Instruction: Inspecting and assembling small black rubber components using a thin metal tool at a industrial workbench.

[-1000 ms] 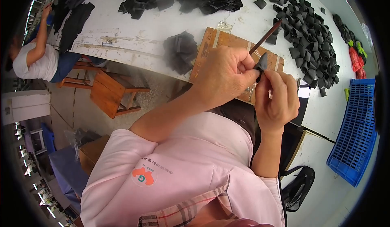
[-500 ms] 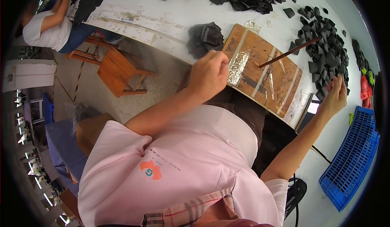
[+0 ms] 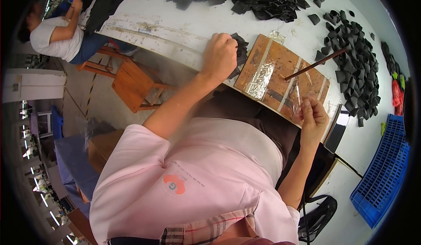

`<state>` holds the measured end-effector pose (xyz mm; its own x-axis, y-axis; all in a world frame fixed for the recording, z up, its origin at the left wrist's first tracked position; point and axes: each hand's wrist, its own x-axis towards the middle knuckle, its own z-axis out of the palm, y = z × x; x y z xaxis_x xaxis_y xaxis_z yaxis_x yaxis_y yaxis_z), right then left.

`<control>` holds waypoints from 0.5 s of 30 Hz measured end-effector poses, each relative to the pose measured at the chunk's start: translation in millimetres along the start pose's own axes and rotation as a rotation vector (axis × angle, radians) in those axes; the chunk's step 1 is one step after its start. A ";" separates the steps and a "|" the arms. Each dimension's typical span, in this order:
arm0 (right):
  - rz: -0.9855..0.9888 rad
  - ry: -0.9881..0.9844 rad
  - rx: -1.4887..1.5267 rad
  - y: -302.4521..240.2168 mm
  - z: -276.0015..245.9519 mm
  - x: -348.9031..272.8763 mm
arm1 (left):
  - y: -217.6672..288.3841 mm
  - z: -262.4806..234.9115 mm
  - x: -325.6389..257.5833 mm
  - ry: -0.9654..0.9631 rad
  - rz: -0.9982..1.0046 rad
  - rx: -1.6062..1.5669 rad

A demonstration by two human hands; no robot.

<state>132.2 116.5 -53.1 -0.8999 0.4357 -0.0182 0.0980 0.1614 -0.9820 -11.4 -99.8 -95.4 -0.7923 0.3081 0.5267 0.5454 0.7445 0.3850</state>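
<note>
My left hand (image 3: 221,54) is curled closed at the near edge of the table, over a small stack of flat black pieces (image 3: 240,47). Its fingertips are hidden, so what they hold, if anything, does not show. At the near right of a brown wooden board (image 3: 274,54), the fingers of my right hand (image 3: 315,115) pinch the lower end of a clear tape strip (image 3: 296,95). A wide shiny clear strip (image 3: 262,82) and pale bands cross the board. A thin dark rod (image 3: 315,63) slants up over it to the right.
Black flat pieces (image 3: 272,1) are heaped at the far side of the white table (image 3: 175,34). Curled black pieces (image 3: 357,65) pile up on the right. A blue plastic crate (image 3: 379,172) stands at far right. Left are a wooden chair (image 3: 131,85) and a seated person (image 3: 61,36).
My right hand has come left from the curled black pieces to the tape on the board. My left hand has moved slightly up and left, over the small black stack.
</note>
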 end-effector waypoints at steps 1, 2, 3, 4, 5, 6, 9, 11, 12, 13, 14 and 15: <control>0.004 -0.021 0.002 -5.6 2.9 -3.3 | 7.6 -6.0 6.4 0.066 0.024 -0.053; 0.008 0.000 0.000 -11.3 7.5 -4.8 | 16.3 -13.8 12.8 0.058 0.038 -0.067; -0.072 -0.017 -0.013 -17.1 14.3 -4.6 | 25.2 -23.1 18.0 -0.148 -0.232 -0.497; -0.148 -0.035 -0.028 -22.9 21.3 -4.3 | 36.0 -30.6 21.7 -0.368 -0.508 -0.920; -0.160 0.012 0.064 -31.2 32.7 -3.3 | 47.5 -36.8 24.2 -0.499 -0.592 -1.190; -0.174 0.052 0.154 -40.9 42.4 -1.8 | 59.2 -45.9 26.4 -0.628 -0.637 -1.276; 0.007 -0.071 0.306 -43.0 35.9 1.6 | 84.4 -47.9 18.4 -0.800 -0.683 -1.455; 0.163 -0.161 0.556 -42.4 29.4 0.6 | 96.8 -45.4 8.8 -0.765 -0.737 -1.600; 0.159 -0.150 0.554 -40.2 25.3 1.7 | 101.0 -44.9 5.5 -0.708 -0.793 -1.734; 0.217 -0.161 0.697 -35.9 19.8 2.9 | 103.9 -46.5 2.8 -0.712 -0.793 -1.775; 0.271 -0.172 0.841 -32.9 15.9 3.0 | 107.4 -46.8 0.6 -0.720 -0.785 -1.777; 0.299 -0.149 0.892 -32.2 14.1 1.8 | 110.4 -46.7 -2.1 -0.703 -0.754 -1.731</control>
<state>121.4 99.7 -24.2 -0.9410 0.2220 -0.2555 0.0282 -0.7008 -0.7128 63.3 -45.9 -18.7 -0.6585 0.7189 -0.2226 -0.5850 -0.3030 0.7523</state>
